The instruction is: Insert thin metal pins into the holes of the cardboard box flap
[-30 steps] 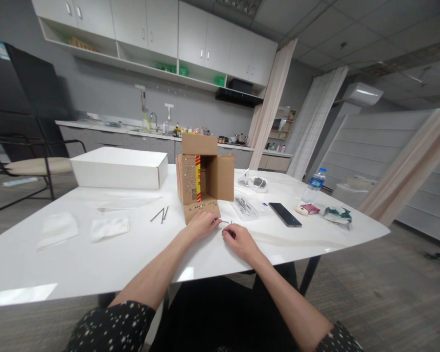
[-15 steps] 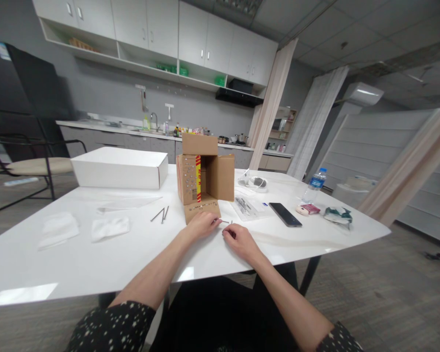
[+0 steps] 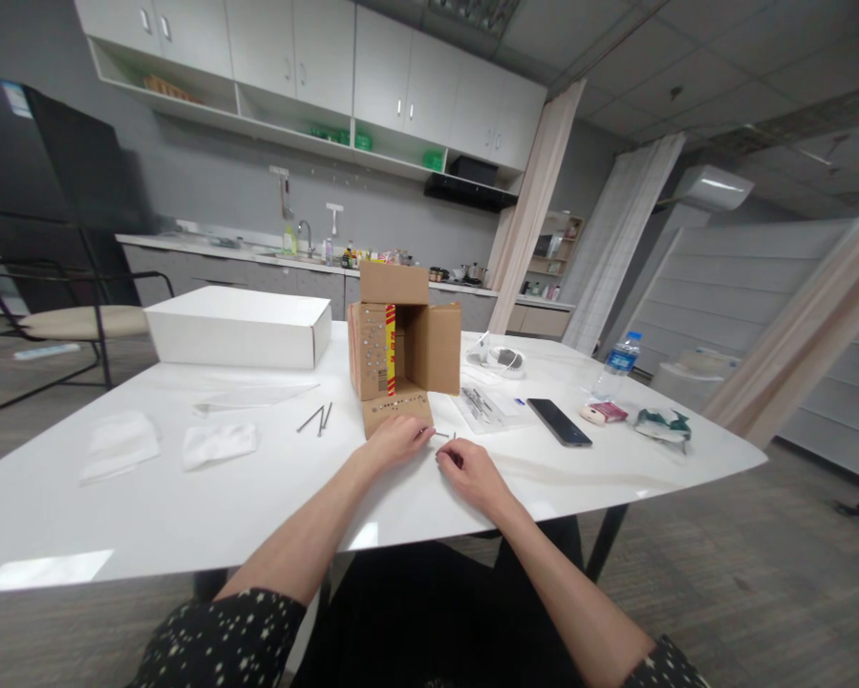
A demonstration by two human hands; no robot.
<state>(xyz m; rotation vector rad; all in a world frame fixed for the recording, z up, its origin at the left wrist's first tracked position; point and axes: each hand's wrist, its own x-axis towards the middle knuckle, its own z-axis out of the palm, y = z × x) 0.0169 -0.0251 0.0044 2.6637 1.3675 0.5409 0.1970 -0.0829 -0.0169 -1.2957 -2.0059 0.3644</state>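
My left hand (image 3: 400,440) rests against the front flap of an open cardboard box (image 3: 372,354), fingers closed. A thin grey nail (image 3: 441,435) sticks out of its fingertips to the right. Close by on the right, my right hand (image 3: 470,472) lies curled on the tabletop. A short thin metal piece, which looks like a nail (image 3: 454,437), rises at its fingers; most of it is hidden. Small metal heads dot the box's left side and front flap. Three long nails (image 3: 321,419) lie on the table to the left of the box.
A white box (image 3: 239,330) stands back left on the white table (image 3: 271,516). White cloths (image 3: 219,445) lie at left. On the right are a clear pack of metal tools (image 3: 483,406), a phone (image 3: 559,421), a water bottle (image 3: 619,363) and a crumpled packet (image 3: 662,427).
The whole view has shifted very slightly to the right. Both hands keep the same pose beside the box, and nothing has been visibly picked up or let go.
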